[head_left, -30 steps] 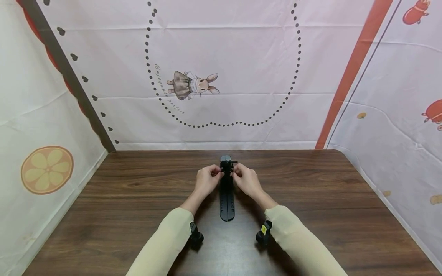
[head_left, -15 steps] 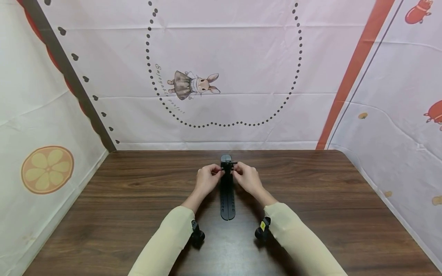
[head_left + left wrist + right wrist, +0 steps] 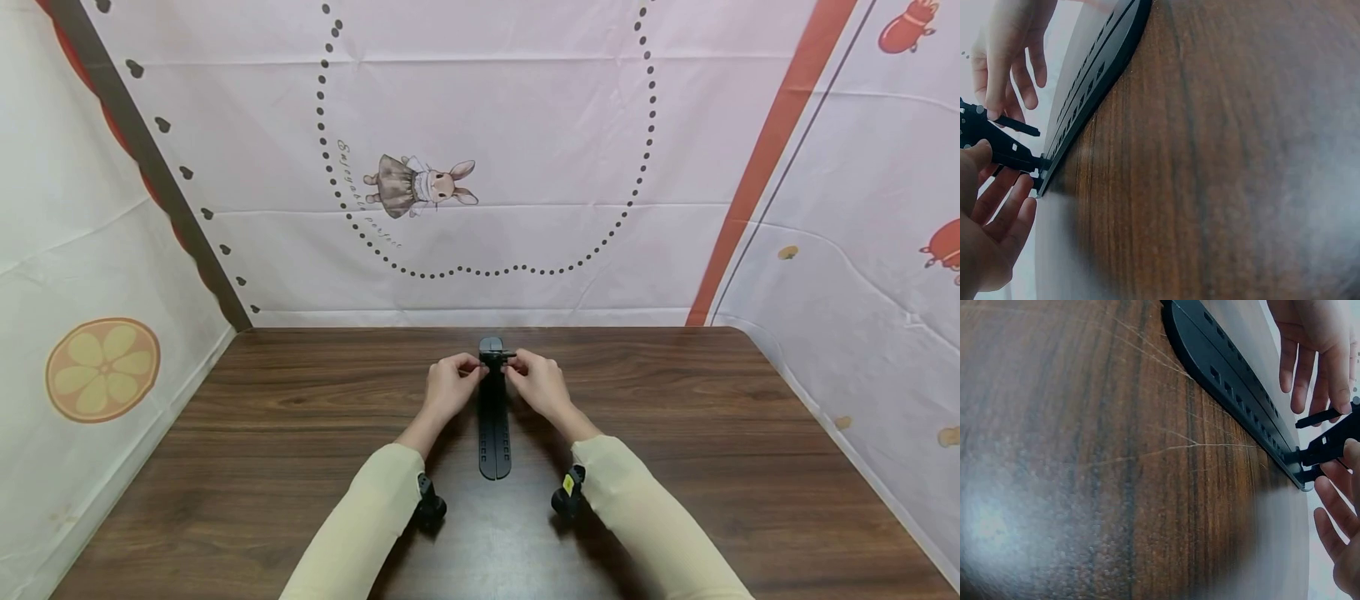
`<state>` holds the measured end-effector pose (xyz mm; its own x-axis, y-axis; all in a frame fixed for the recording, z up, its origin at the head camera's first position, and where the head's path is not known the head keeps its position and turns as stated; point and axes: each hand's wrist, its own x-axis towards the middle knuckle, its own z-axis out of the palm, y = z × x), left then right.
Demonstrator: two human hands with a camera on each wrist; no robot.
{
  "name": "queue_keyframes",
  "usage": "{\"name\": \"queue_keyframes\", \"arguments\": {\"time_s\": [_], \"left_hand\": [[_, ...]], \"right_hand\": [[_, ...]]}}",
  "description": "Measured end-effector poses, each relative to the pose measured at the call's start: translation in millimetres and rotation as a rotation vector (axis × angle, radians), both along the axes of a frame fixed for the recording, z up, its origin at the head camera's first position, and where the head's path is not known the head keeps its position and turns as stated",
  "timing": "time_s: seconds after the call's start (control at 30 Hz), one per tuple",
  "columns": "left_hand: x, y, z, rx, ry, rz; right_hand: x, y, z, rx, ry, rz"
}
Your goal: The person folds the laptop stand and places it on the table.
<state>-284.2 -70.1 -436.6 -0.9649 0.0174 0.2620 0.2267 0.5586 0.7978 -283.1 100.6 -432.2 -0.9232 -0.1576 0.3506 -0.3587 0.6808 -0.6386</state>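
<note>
A black folding stand lies lengthwise on the table, its long base split down the middle and lined with small square slots. At its far end, a raised black bracket joins the slotted base. My left hand pinches the bracket's left side between thumb and fingers. Opposite it, my right hand pinches the right side. A thin black bar sticks out from the bracket near the fingers. In the right wrist view, the right hand is partly cut off by the frame's edge.
The brown wood-grain table spreads out on both sides of the stand. A printed cloth hangs along its back edge, with more cloth at left and right. Small black cameras sit at the sleeve cuffs.
Both wrists have shifted slightly inward and away from me. The hands keep their hold at the stand's far end, and its base lies where it was.
</note>
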Motion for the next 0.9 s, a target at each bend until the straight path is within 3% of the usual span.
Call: {"name": "queue_keyframes", "arguments": {"time_s": [0.27, 0.9], "left_hand": [[-2.6, -0.5, 0.7, 0.002, 0.003, 0.005], [-8.9, 2.5, 4.0, -0.019, 0.001, 0.069]], "right_hand": [[-4.0, 0.8, 3.2, 0.050, 0.017, -0.015], [-7.6, -0.8, 6.9, 0.058, 0.041, -0.033]]}}
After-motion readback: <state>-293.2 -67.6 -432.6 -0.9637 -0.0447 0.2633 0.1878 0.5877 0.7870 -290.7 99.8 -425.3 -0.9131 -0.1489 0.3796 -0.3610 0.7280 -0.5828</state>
